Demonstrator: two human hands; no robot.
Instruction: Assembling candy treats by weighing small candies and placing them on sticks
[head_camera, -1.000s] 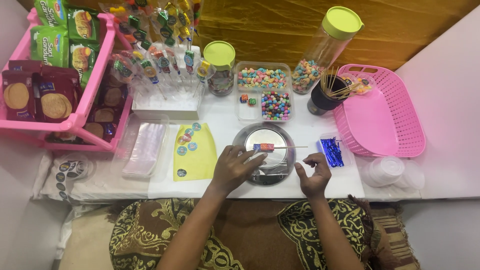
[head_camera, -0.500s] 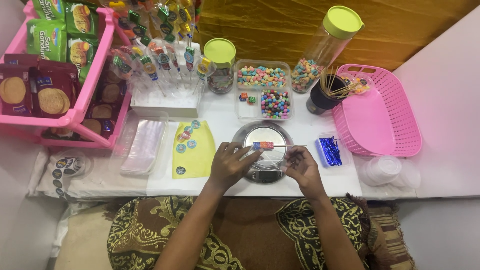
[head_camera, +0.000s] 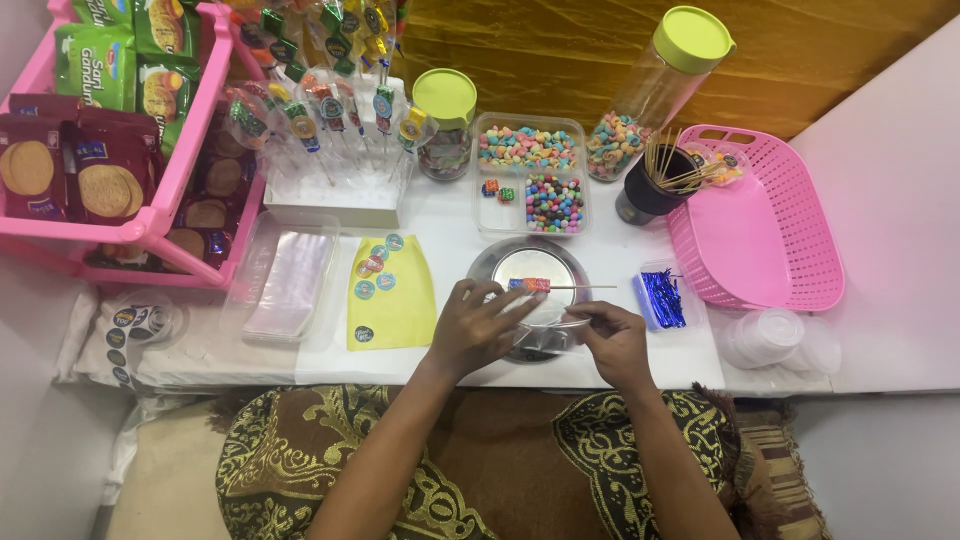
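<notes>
A wooden skewer with coloured candies (head_camera: 532, 285) lies across a round metal plate (head_camera: 500, 262), its stick pointing right. My left hand (head_camera: 478, 328) and my right hand (head_camera: 616, 342) meet over the plate's near edge. Between their fingers they pinch a small clear plastic sleeve (head_camera: 548, 328), just in front of the skewer. Neither hand touches the skewer.
Right of the plate sits a small box of blue twist ties (head_camera: 662, 298), a pink basket (head_camera: 800, 240) and clear cups (head_camera: 770, 338). Left lie a yellow sticker sheet (head_camera: 395, 300) and a tray of clear sleeves (head_camera: 290, 285). Behind stand candy tubs (head_camera: 530, 175), jars, a cup of skewers (head_camera: 655, 180), wrapped candy sticks and a pink biscuit rack (head_camera: 180, 140).
My right hand has moved left from beside the blue twist ties to the plate's front edge and joined my left hand on the clear sleeve. The skewer has stayed on the plate.
</notes>
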